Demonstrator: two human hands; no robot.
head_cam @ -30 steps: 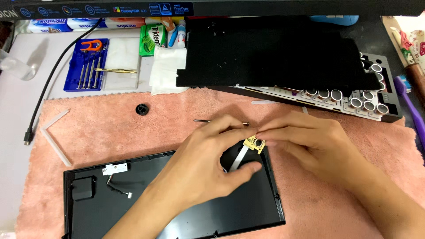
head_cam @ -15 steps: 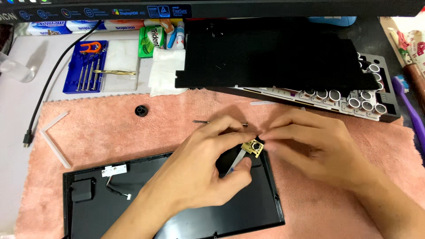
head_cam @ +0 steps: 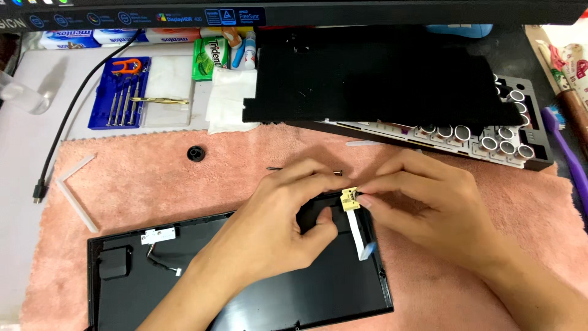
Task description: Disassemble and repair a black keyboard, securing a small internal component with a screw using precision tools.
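Both my hands meet over the top right corner of a black keyboard case (head_cam: 184,288) lying on a pink towel (head_cam: 141,184). My right hand (head_cam: 429,208) pinches a small gold circuit board (head_cam: 350,199) with a white ribbon cable (head_cam: 361,236) hanging from it. My left hand (head_cam: 275,227) reaches from below, fingertips touching the same small board, thumb resting inside the case. Inside the case sit a white connector (head_cam: 158,234) and a black block (head_cam: 114,262) with thin wires.
A black foam sheet (head_cam: 373,73) lies over a keyboard plate with round switch holes (head_cam: 502,141) at the back. A blue screwdriver set (head_cam: 119,92), tweezers (head_cam: 159,100), a white tissue (head_cam: 229,98), a black cable (head_cam: 67,135), a small black knob (head_cam: 196,153) and white strips (head_cam: 73,190) lie left.
The small gold board has been held in place between both hands. My fingers shifted slightly around it; the ribbon cable now hangs lower over the case.
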